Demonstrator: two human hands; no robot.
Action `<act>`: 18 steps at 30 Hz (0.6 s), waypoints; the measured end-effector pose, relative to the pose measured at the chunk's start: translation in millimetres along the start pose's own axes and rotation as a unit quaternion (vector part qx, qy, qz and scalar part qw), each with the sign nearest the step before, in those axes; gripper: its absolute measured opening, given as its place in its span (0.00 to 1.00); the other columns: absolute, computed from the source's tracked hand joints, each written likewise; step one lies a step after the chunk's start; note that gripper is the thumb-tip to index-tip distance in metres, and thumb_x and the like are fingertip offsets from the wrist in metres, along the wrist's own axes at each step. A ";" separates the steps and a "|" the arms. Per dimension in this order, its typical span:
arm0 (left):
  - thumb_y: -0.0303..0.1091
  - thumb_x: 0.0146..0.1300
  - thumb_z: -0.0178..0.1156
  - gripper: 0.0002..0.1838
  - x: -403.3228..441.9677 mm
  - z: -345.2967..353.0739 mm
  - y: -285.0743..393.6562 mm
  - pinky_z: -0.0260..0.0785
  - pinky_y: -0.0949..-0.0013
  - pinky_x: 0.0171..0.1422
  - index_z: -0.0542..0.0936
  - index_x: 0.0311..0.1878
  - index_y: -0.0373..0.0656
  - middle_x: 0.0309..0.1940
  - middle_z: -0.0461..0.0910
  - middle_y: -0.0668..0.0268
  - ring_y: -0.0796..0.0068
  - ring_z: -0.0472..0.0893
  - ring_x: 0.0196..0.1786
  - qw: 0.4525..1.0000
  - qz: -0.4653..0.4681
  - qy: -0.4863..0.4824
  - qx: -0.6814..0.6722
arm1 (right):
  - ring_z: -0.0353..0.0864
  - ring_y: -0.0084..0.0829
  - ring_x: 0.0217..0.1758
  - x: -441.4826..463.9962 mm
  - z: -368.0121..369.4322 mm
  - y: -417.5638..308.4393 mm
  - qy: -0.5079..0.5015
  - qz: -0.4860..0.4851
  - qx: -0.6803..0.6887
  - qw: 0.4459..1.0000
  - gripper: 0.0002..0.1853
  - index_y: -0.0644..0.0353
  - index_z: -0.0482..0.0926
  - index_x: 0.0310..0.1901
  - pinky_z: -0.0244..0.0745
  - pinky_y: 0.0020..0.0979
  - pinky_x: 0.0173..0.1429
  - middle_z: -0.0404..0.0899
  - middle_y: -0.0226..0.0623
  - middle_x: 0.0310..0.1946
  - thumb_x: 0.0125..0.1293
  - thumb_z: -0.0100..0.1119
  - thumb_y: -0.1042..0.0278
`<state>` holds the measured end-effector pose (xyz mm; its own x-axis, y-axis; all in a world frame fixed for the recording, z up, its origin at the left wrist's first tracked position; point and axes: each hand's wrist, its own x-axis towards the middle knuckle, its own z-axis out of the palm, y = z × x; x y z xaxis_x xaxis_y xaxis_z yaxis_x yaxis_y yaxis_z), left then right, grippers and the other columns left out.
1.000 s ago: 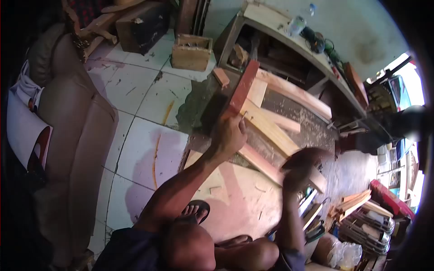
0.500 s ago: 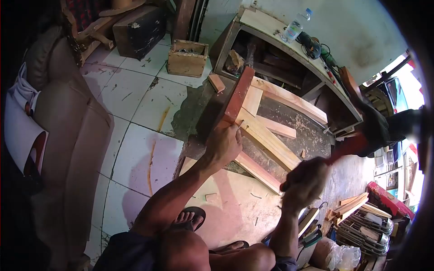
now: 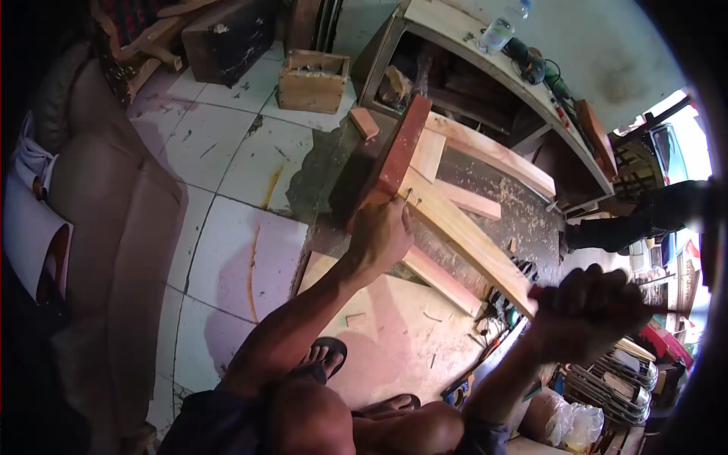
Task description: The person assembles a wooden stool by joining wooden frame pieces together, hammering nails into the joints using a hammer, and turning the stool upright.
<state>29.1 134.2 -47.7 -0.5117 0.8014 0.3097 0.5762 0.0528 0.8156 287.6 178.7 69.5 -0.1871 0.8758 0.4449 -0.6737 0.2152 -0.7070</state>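
Note:
My left hand is closed in a pinch around a thin nail, at the end of a pale wooden board. That board meets a reddish-brown beam at the corner of a wooden frame. A second small nail or dark mark shows close to the fingers. Raised at the right, my right hand is wrapped around the red handle of a hammer. The hammer's head is blurred or out of sight at the far right.
Behind the frame stands a low cabinet with a plastic bottle and power tools on top. A wooden box sits on the tiles. A brown sofa is at left. Another person's leg shows at right, above stacked metal frames.
My right hand has swung right and away from the board with the hammer. My left hand stays at the corner, pinching the nail. The view has shifted slightly.

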 end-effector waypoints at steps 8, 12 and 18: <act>0.27 0.61 0.59 0.06 4.0 -1.6 -3.1 0.77 0.54 0.32 0.82 0.37 0.35 0.21 0.81 0.49 0.49 0.84 0.26 0.997 0.058 0.028 0.031 | 0.67 0.35 0.14 -9.8 60.6 33.6 -0.070 0.066 -0.597 0.796 0.16 0.60 0.70 0.33 0.62 0.37 0.19 0.68 0.34 0.15 0.78 0.48 0.59; 0.28 0.62 0.59 0.07 -2.0 -1.0 1.9 0.77 0.54 0.32 0.81 0.36 0.34 0.21 0.81 0.48 0.49 0.85 0.27 0.999 0.018 0.006 0.045 | 0.57 0.17 0.16 17.9 101.4 11.6 0.146 -0.028 -0.100 0.984 0.23 0.54 0.67 0.32 0.60 0.20 0.21 0.60 0.26 0.18 0.81 0.37 0.45; 0.30 0.63 0.58 0.09 -1.8 0.2 -3.8 0.78 0.50 0.34 0.81 0.37 0.32 0.22 0.81 0.45 0.46 0.85 0.28 0.999 0.016 0.002 0.033 | 0.78 0.55 0.30 -29.4 43.9 70.8 -0.219 0.117 -0.735 0.631 0.13 0.65 0.76 0.41 0.69 0.50 0.33 0.75 0.56 0.27 0.77 0.51 0.62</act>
<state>28.0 132.6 -51.4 -0.4944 0.8014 0.3367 0.6330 0.0664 0.7713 214.0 149.3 30.5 -0.5559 0.8231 0.1158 0.7394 0.5533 -0.3835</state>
